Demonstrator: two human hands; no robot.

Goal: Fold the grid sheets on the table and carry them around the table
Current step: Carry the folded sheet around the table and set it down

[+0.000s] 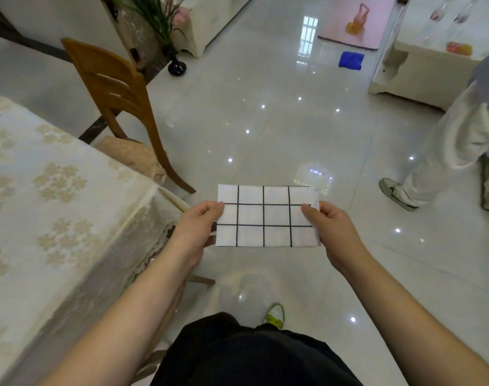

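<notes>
Midair, folded grid sheet (267, 216) pinched at its short edges by left hand (194, 228) and right hand (336, 232); table (51, 190) corner near left, glossy floor (265, 121) ahead, another sheet perhaps at table's far edge.

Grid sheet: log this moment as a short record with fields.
sheet: folded grid sheet, held flat in the air over the floor
left hand: pinches the sheet's left edge
right hand: pinches the sheet's right edge
table: to the left, under a floral cloth
chair: beside the table
other person: legs at right
</notes>
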